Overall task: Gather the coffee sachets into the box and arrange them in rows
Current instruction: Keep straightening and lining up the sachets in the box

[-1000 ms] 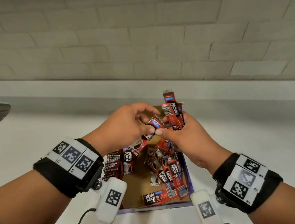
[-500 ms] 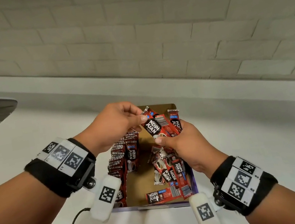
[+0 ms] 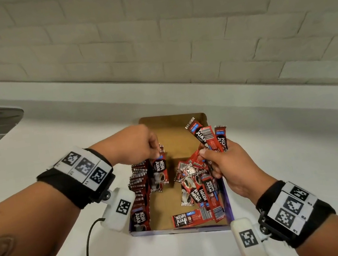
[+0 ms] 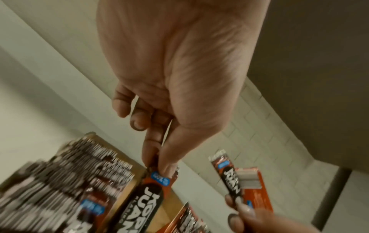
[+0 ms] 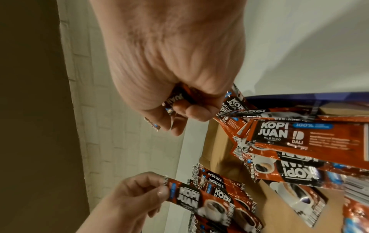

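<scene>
Pinching one sachet (image 3: 160, 170) by its top, your left hand (image 3: 135, 143) hangs it beside the standing row (image 3: 138, 182); your right hand (image 3: 229, 162) grips a bunch (image 3: 209, 139). Box (image 3: 193, 118) sits on white counter (image 3: 290, 152), below brick wall (image 3: 169, 27).

Soft, even indoor light; head view sharp, wrist views dimmer and partly blurred.

Lit evenly from above, no hard glare on the white tabletop (image 3: 279, 154), only a faint shadow beside the box (image 3: 174, 122). Brick lines bowed toward the edges of the head view. In the left wrist view, packed sachets (image 4: 75, 173) smeared by motion blur. In the right wrist view, crisp print on a sachet (image 5: 299, 135), a dark corner at left.
</scene>
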